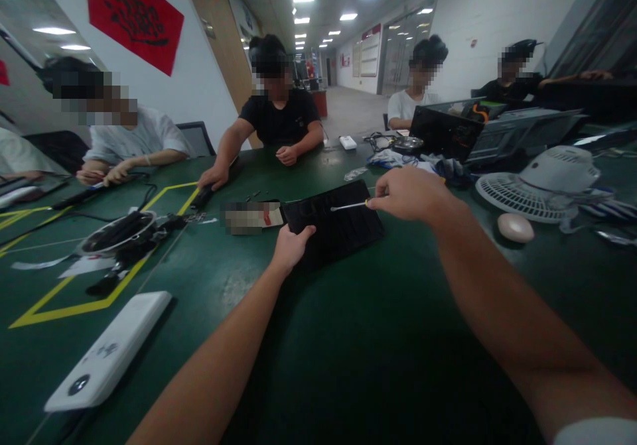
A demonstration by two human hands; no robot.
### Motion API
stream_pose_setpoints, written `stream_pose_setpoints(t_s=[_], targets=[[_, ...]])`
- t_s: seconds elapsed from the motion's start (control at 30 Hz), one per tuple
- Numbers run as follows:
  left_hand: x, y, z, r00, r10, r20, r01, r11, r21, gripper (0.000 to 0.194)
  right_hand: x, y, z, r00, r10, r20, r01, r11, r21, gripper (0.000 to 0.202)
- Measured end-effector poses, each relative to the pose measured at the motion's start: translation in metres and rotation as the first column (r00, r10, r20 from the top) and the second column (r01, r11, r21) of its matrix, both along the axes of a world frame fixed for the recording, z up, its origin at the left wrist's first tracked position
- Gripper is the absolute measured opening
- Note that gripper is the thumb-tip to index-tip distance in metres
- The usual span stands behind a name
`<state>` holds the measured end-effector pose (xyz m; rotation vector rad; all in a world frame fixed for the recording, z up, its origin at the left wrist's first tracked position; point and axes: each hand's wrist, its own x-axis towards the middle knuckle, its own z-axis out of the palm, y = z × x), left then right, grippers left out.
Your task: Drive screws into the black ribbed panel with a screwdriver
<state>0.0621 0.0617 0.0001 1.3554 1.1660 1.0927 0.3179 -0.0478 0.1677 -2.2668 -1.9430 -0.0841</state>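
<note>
A flat black panel (343, 233) lies at the middle of the green table. My left hand (292, 247) grips its left edge, thumb on top and the other fingers hidden beneath. Over the panel's right part, my right hand (408, 193) is closed on a screwdriver (351, 205) with a thin metal shaft and a yellowish handle end. The shaft points left across the panel; whether its tip touches the surface cannot be made out. Just left of the panel sits a small open box (253, 217) with a red mark.
A white device (109, 349) lies near left, behind it a round frame with cables (119, 233). At right are a white fan part (537, 183) and a pale rounded object (515, 227). Several people sit around the table (388, 339); one person's hand (213, 178) rests beyond the box.
</note>
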Motion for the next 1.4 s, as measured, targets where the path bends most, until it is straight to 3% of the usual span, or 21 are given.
stream_pose_setpoints(t_s=[0.2,0.33,0.73,0.93,1.03,1.13,1.3,1.4], targets=[[0.002,0.000,0.000,0.998,0.036,-0.045,-0.033,0.998,0.049,0.045,-0.001,-0.002,0.000,0.999,0.033,0.012,-0.032,0.997,-0.063,0.038],[0.003,-0.002,0.002,0.999,0.028,-0.036,-0.027,0.999,0.038,0.046,0.005,-0.001,0.000,0.995,0.098,-0.012,-0.099,0.993,-0.071,0.033],[0.005,-0.003,0.007,0.999,0.021,-0.037,-0.020,0.999,0.028,0.037,0.009,-0.006,0.004,0.995,0.094,0.011,-0.095,0.990,0.104,0.028],[0.007,-0.004,0.007,1.000,-0.011,0.003,0.011,1.000,0.001,0.031,0.004,-0.018,0.009,0.975,0.197,-0.099,-0.156,0.933,0.323,0.031],[0.007,-0.003,0.006,1.000,-0.021,0.018,0.021,1.000,0.000,0.031,0.001,-0.030,0.010,0.978,0.201,-0.053,-0.173,0.927,0.334,0.034],[0.007,-0.002,0.005,1.000,-0.015,0.015,0.014,1.000,0.020,0.034,-0.001,-0.044,0.001,0.984,0.178,0.026,-0.178,0.940,0.290,0.023],[0.008,-0.003,0.005,1.000,-0.029,0.011,0.028,0.998,0.051,0.033,0.004,-0.062,-0.028,0.989,0.143,0.041,-0.149,0.942,0.302,0.028],[0.007,-0.002,0.004,1.000,-0.023,0.008,0.022,0.997,0.068,0.030,0.010,-0.062,-0.036,0.989,0.138,0.062,-0.150,0.943,0.298,0.030]])
